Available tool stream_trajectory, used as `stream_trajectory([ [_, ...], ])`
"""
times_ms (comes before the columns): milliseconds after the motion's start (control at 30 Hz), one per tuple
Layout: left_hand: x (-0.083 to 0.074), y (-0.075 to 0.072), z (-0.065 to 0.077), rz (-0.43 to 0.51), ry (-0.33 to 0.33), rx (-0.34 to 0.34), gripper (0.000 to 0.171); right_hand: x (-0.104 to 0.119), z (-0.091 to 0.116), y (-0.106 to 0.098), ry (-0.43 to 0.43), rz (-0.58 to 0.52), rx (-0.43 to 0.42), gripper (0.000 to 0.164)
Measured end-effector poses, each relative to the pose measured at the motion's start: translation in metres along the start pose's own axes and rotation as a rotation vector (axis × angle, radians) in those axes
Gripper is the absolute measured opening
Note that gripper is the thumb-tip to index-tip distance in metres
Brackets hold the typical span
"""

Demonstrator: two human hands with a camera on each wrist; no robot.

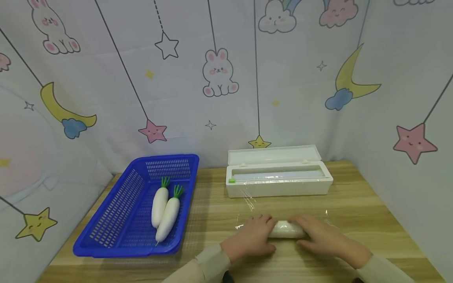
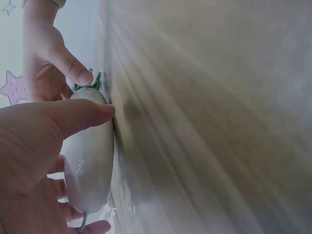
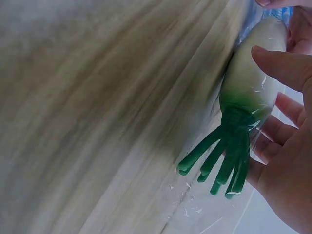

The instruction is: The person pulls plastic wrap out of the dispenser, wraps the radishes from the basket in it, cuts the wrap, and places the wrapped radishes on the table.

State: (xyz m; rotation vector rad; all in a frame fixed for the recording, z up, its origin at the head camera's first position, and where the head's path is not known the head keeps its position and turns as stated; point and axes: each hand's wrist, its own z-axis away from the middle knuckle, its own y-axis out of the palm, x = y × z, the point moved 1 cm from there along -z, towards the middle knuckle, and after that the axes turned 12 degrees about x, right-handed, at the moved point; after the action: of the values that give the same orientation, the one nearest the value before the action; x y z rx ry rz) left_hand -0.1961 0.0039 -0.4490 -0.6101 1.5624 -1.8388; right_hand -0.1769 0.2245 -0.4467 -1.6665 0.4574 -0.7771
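A white radish [image 1: 284, 229] lies crosswise on the table, with clear cling film [image 1: 249, 199] around it and running back to the dispenser. My left hand [image 1: 252, 237] holds its root-tip end, thumb on the near side and fingers over the far side. At the leafy end my right hand [image 1: 320, 237] grips it the same way. Green leaves [image 3: 234, 151] show in the right wrist view under shiny film. In the left wrist view the thin root tip [image 2: 84, 222] sticks out near my left fingers. My palms hide both ends in the head view.
A white cling film dispenser box [image 1: 279, 188] stands behind the hands, lid [image 1: 274, 155] raised, with a green cutter [image 1: 231, 180] at its left. To the left, a blue basket [image 1: 106, 251] holds two white radishes [image 1: 168, 218]. A printed curtain [image 1: 184, 106] hangs behind the wooden table [image 1: 212, 188].
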Motion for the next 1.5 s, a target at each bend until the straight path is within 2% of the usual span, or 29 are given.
stream_trajectory([
  [167,0.007,0.002,-0.008,0.068,-0.050,0.002,0.071,-0.005,-0.009,0.004,0.022,-0.022,-0.010,0.050],
  [300,0.012,0.003,-0.015,0.097,-0.072,-0.003,0.066,-0.009,-0.015,0.005,0.050,-0.057,-0.001,0.046],
  [400,0.017,0.003,-0.020,0.089,-0.075,0.000,0.061,-0.011,-0.018,0.004,0.062,-0.056,0.006,0.045],
  [567,0.023,0.002,-0.025,0.092,-0.049,0.005,0.062,-0.016,-0.023,0.003,0.062,0.016,-0.033,0.044],
  [700,0.031,0.003,-0.026,0.201,-0.042,-0.020,0.061,-0.017,-0.027,0.001,0.103,0.074,-0.041,0.048],
  [800,0.037,0.004,-0.028,0.291,-0.051,-0.034,0.051,-0.016,-0.030,-0.001,0.155,0.081,-0.008,0.050],
  [900,0.042,0.003,-0.030,0.329,-0.059,-0.032,0.039,-0.015,-0.035,-0.006,0.199,0.072,0.022,0.051],
  [1000,0.046,0.001,-0.031,0.328,-0.063,-0.042,0.036,-0.015,-0.040,-0.011,0.225,0.032,0.032,0.046],
  [1167,0.051,0.000,-0.030,0.261,-0.083,-0.089,0.042,-0.019,-0.045,-0.018,0.189,-0.024,0.028,0.036],
  [1300,0.053,0.001,-0.029,0.221,-0.109,-0.105,0.050,-0.026,-0.050,-0.016,0.163,-0.034,0.040,0.038],
  [1400,0.054,0.002,-0.029,0.235,-0.131,-0.133,0.049,-0.031,-0.052,-0.015,0.186,-0.059,0.067,0.042],
  [1500,0.055,0.002,-0.029,0.271,-0.148,-0.169,0.038,-0.034,-0.053,-0.015,0.213,-0.079,0.080,0.038],
])
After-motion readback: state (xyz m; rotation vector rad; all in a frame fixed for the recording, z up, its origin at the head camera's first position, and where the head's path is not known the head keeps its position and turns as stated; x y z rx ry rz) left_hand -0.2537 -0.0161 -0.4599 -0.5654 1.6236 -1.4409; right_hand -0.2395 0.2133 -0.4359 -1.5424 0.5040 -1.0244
